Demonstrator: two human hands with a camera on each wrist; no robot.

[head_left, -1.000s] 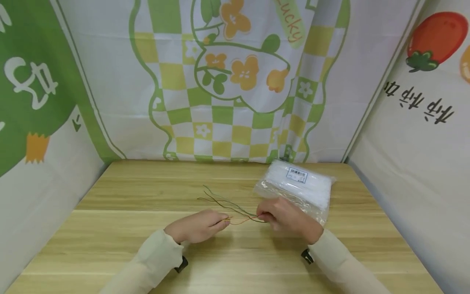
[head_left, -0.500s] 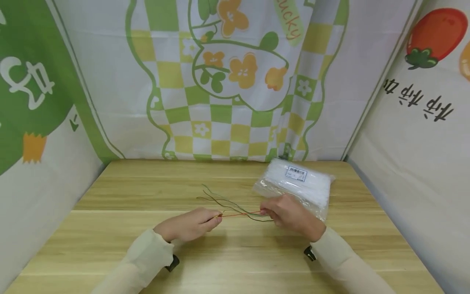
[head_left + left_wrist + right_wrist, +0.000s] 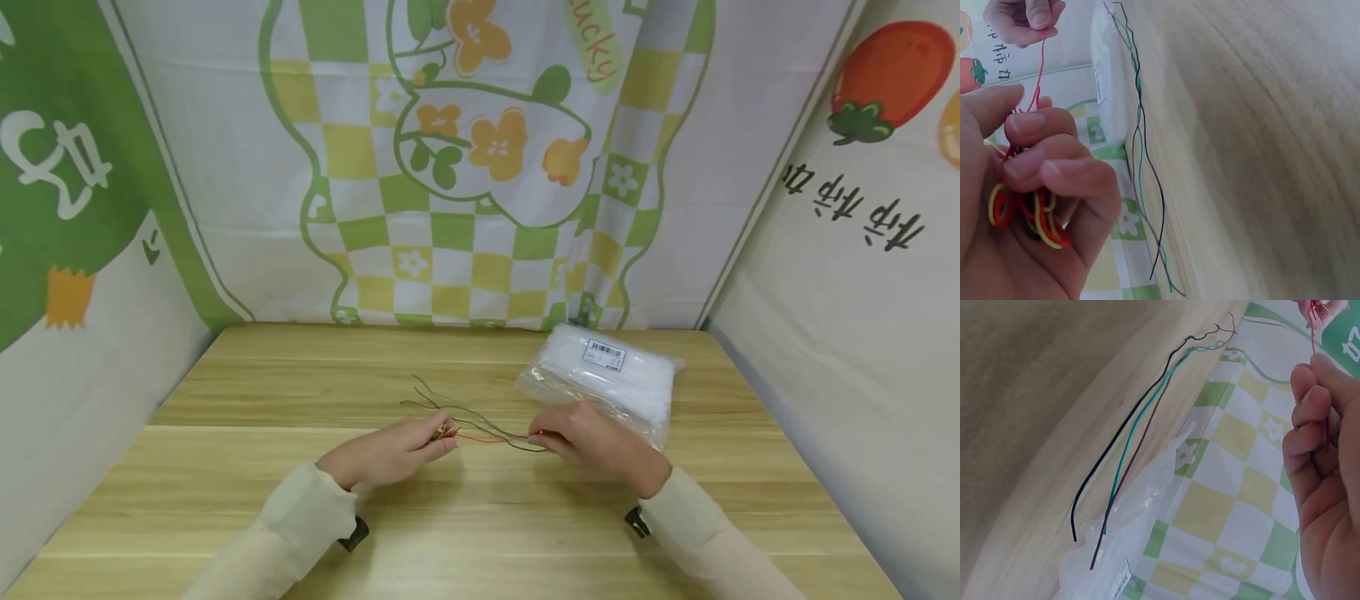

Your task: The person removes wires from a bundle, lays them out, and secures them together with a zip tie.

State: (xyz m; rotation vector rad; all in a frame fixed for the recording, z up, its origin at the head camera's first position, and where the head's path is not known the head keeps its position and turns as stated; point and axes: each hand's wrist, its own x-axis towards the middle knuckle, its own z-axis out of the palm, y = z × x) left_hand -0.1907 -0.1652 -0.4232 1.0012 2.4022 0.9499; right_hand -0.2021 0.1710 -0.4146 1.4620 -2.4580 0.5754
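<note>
My left hand holds a small bundle of looped red and yellow wires in its curled fingers. A thin red wire runs from that bundle across to my right hand, which pinches it between thumb and forefinger. In the right wrist view a short red tail hangs below the pinch. Beyond the hands a black wire, a green wire and a brown wire lie loosely crossed on the table. The inner part of the bundle is hidden by the left fingers.
A clear plastic bag of white contents, with a barcode label, lies at the table's back right, just beyond the right hand. The wooden table meets a printed cloth curtain at the back, with cloth sides at left and right.
My left hand has drawn slightly left, and its fingers now gather the red and yellow wires into a bunch. The red wire went from sagging to nearly straight. The other wires stay put.
</note>
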